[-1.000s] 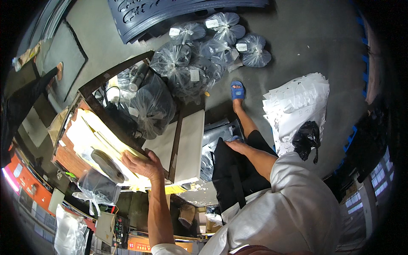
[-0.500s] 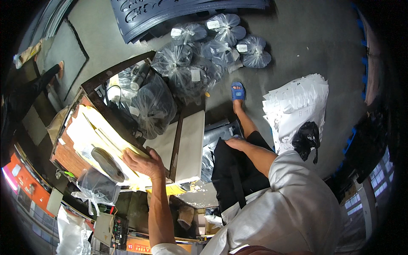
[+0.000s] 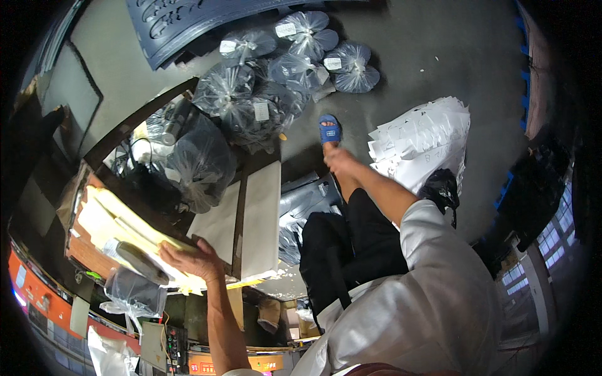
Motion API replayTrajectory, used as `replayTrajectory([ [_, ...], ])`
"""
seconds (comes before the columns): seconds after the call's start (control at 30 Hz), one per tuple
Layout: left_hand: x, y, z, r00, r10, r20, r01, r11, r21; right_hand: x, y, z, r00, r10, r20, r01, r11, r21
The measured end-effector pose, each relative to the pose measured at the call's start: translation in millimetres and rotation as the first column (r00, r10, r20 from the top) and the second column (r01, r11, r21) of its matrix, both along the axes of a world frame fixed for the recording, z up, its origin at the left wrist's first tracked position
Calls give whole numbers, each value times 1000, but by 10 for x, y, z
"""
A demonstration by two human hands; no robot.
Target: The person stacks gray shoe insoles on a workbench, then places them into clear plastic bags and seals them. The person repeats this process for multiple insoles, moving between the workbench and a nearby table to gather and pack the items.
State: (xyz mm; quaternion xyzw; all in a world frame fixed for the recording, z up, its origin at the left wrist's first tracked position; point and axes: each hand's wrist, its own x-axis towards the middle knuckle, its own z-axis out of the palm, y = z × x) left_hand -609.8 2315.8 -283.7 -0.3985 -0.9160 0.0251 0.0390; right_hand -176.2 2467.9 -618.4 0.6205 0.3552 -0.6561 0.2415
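Note:
My left hand (image 3: 188, 259) rests on the right end of a stack of pale yellow sheets (image 3: 113, 213), its fingers laid along the edge and the thumb apart. An oval dark grey object (image 3: 139, 262) lies on the sheets beside it. The sheets sit on a brown wooden board (image 3: 81, 239). My right hand (image 3: 342, 161) hangs in the air over my lower leg, just behind a blue slipper (image 3: 329, 130). Motion smears its fingers; nothing can be made out in it.
Clear plastic bags of dark round pieces (image 3: 229, 91) lie on the floor ahead. White cut sheets (image 3: 420, 141) with a black plastic bag (image 3: 441, 190) are to the right. A white panel (image 3: 260, 219) stands beside my left hand. Dark moulded panels (image 3: 188, 25) lie at the far side.
My right hand has left my thigh and moved forward toward my foot. The view has shifted, so the scene sits further left. My left hand stays on the yellow sheets.

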Motion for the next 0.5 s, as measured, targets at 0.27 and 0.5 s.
replayTrajectory([
  [0.27,-37,-158,27,982,69,178,-79,996,48,610,2827,-1275,810,221,544,-555,592,585],
  [0.5,-27,-215,98,971,203,128,-180,968,-173,257,3208,-1641,917,-219,334,30,871,489],
])
